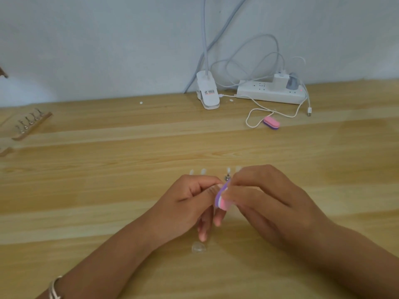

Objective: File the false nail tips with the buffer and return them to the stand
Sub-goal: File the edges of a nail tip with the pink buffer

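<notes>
While right hand (262, 198) pinches buffer (222, 198), left hand (185, 201) curled alongside

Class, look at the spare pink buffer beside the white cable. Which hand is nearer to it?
Right. The right hand is nearly straight back toward the person from the spare buffer; the left hand is beside the right one, further left, so farther off.

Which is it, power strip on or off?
On, apparently: the power strip shows a small red light glowing near its right end.
</notes>
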Demonstrator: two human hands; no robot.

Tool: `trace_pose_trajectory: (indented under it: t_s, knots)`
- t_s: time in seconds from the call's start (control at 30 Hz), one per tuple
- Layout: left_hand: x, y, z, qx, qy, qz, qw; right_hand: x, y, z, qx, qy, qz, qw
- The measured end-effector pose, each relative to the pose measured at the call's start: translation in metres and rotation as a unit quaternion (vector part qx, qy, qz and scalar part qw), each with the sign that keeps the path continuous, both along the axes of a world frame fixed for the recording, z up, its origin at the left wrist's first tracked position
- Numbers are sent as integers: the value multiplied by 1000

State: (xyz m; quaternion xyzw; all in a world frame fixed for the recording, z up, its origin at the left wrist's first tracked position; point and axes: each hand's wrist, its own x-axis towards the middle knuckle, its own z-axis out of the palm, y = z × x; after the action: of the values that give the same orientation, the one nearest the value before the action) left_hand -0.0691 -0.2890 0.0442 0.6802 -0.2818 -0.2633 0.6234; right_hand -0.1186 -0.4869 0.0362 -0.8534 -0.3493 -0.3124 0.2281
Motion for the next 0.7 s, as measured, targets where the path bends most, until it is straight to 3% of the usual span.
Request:
trace_pose_trajectory:
  t_s: [0.13, 0.53, 0.7]
  knots:
    - [0, -1, 0, 13, 3, 6, 1000, 10, -13, 1, -10, -12, -41, 999]
    - [1, 2, 1, 23, 5, -21, 1000, 7, -5, -6, 10, -11, 19, 1000]
    - [3, 3, 3, 8, 22, -47, 999, 22, -26, -2, 19, 5, -42, 999]
